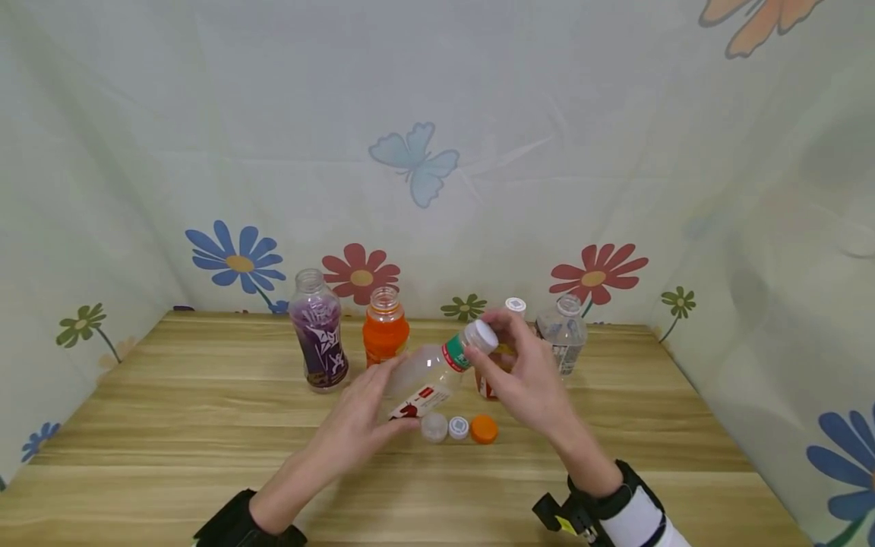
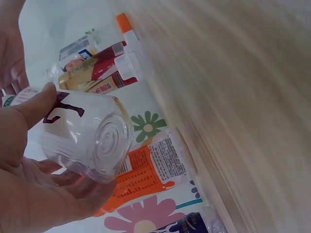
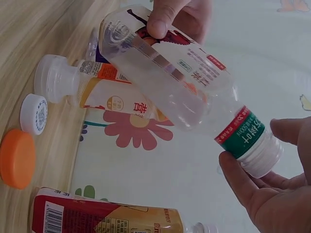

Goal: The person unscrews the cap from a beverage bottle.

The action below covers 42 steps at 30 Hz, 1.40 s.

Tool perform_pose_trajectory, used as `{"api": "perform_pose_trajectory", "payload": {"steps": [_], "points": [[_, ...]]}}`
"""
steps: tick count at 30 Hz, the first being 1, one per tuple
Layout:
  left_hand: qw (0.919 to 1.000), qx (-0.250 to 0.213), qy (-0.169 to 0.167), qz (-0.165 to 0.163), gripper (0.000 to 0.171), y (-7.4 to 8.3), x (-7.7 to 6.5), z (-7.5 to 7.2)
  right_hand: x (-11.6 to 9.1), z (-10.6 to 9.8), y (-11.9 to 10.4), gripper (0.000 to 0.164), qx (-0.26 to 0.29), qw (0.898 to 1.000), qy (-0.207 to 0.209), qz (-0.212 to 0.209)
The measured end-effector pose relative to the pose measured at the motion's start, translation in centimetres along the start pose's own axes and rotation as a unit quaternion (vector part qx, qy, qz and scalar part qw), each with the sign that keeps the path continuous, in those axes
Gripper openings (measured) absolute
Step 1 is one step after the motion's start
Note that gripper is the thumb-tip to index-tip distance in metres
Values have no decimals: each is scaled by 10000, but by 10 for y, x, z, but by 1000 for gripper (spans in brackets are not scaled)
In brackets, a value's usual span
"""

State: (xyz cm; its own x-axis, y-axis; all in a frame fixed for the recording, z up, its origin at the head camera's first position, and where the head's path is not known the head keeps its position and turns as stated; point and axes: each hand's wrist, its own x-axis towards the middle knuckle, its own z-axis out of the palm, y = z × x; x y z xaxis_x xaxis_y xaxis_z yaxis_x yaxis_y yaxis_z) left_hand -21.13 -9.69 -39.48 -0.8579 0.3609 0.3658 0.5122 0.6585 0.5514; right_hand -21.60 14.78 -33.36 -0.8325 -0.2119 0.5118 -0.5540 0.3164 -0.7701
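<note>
Tilted above the table is a clear plastic bottle [image 1: 418, 384] with a white label, a green-and-red neck band and a white cap [image 1: 486, 335]. My left hand [image 1: 355, 418] grips its lower body, thumb over the label in the left wrist view. At the raised end, my right hand [image 1: 522, 372] has its thumb and fingers around the cap. Below the bottle, a translucent cap [image 1: 434, 427], a small white cap [image 1: 459, 428] and an orange cap [image 1: 484, 429] lie in a row on the wooden table [image 1: 205, 433].
Behind my hands stand a purple-labelled bottle [image 1: 319, 334], an orange bottle [image 1: 385, 330] and, at right, a clear bottle [image 1: 563, 334]. A red-and-gold bottle [image 3: 107, 216] is partly hidden by my right hand in the head view. A patterned curtain [image 1: 287, 152] encloses the table.
</note>
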Motion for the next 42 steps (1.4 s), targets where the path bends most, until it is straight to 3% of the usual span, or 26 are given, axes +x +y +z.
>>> {"api": "perform_pose_trajectory", "payload": {"steps": [6,12,18,21,26,29,42], "points": [[9995,307,64,81,81,-3,2,-4,-1,-3,4,34,-558,9982,-40,201],[9984,525,99,169,80,-5,2,-6,-3,-4,8,41,-1501,9876,-29,466],[9970,739,74,198,79,-6,1,-6,-2,-3,13,51,-1926,9782,-15,777],[9963,807,123,255,79,-7,1,-7,-2,-2,15,56,-2346,9686,16,829],[9964,815,106,216,79,-7,1,-8,-2,-1,20,63,-3237,9415,-53,940],[9961,868,67,161,79,-8,0,-8,-3,0,22,65,-3415,9340,-207,1027],[9937,1060,104,337,81,-9,-1,-9,-4,1,25,66,-3295,9376,-450,1015]]}}
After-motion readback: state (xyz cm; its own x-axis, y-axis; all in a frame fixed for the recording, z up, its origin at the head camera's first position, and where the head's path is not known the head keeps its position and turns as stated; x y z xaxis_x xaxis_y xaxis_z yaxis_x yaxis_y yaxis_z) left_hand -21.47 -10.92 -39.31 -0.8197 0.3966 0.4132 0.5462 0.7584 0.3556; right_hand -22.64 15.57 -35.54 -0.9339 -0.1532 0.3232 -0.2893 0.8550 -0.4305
